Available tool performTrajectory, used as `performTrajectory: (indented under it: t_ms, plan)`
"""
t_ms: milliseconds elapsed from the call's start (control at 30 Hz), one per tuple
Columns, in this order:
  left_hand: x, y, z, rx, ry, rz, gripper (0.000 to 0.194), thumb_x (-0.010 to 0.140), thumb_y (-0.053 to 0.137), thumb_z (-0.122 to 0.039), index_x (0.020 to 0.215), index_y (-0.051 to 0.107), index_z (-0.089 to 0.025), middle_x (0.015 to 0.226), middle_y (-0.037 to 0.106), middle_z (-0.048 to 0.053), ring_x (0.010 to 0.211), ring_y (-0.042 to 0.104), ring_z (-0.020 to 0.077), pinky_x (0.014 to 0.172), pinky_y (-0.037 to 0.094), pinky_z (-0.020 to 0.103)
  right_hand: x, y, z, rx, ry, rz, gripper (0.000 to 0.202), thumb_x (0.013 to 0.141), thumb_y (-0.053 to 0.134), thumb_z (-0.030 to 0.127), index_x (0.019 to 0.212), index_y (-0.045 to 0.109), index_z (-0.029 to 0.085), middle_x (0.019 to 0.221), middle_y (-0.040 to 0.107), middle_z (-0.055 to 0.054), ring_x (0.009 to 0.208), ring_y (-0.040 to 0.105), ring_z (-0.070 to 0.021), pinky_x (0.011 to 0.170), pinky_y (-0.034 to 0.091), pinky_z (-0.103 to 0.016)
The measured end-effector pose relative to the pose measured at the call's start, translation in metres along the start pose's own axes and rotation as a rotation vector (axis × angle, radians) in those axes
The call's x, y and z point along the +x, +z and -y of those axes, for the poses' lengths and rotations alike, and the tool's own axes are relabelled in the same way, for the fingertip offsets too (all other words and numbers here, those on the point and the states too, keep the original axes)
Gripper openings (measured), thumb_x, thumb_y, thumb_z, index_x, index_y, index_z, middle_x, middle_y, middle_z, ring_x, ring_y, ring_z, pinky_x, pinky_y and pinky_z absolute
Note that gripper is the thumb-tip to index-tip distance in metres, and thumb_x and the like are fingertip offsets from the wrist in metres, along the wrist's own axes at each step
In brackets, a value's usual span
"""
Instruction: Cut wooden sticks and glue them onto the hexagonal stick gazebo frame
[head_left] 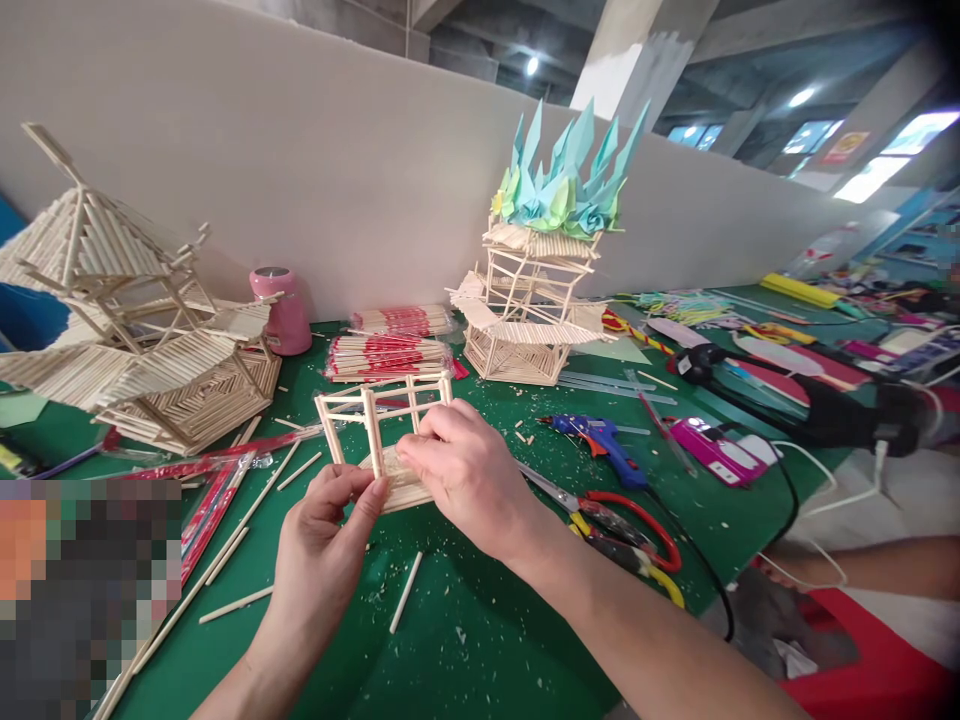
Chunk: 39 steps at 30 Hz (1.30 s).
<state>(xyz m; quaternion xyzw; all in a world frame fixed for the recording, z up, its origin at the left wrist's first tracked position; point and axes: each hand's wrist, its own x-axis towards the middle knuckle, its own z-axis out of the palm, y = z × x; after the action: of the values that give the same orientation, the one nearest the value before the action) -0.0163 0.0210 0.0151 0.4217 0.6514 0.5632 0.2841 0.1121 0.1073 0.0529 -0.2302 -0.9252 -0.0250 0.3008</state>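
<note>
A small frame of wooden sticks [373, 425] with a flat stick base sits between my hands in the middle of the view. My left hand [330, 530] pinches one of its front uprights near the base. My right hand [469, 470] reaches to the frame's right side, its thumb and fingers pressed together over the base; what they pinch is hidden. Just below the frame a single loose stick [406, 592] lies on the green table [465, 650]. Wood chips are scattered about it.
Stick pavilions stand at left [142, 330] and back, the back pavilion [525, 330] topped with blue paper. Behind lie wrapped stick bundles [390, 357] and a pink container [283, 315]. At right are a blue glue gun [600, 440], red-handled scissors [637, 520], yellow-handled pliers [630, 560] and cables.
</note>
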Motion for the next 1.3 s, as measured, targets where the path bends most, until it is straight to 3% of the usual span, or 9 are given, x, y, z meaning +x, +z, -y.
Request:
performTrajectory:
  t_ms: [300, 1300]
  plan:
    - [0.0042, -0.0026, 0.0042, 0.023, -0.015, 0.046, 0.027, 0.074, 0.059, -0.044, 0.067, 0.065, -0.018, 0.074, 0.055, 0.001, 0.066, 0.048, 0.0148, 0.060, 0.036, 0.027, -0.0003, -0.0009, 0.0015, 0.005, 0.008, -0.010, 0.021, 0.083, 0.054, 0.009, 0.064, 0.061, 0.014, 0.068, 0.050, -0.002, 0.070, 0.044, -0.0151, 0.063, 0.039, -0.025]
    - [0.0014, 0.0014, 0.0023, -0.014, 0.006, -0.022, 0.025, 0.073, 0.060, -0.043, 0.067, 0.064, -0.019, 0.072, 0.055, 0.001, 0.067, 0.050, 0.0158, 0.060, 0.038, 0.026, -0.0014, -0.0007, 0.0037, 0.048, 0.019, -0.009, 0.023, 0.085, 0.050, 0.010, 0.065, 0.061, 0.015, 0.069, 0.050, -0.003, 0.070, 0.043, -0.0154, 0.066, 0.039, -0.026]
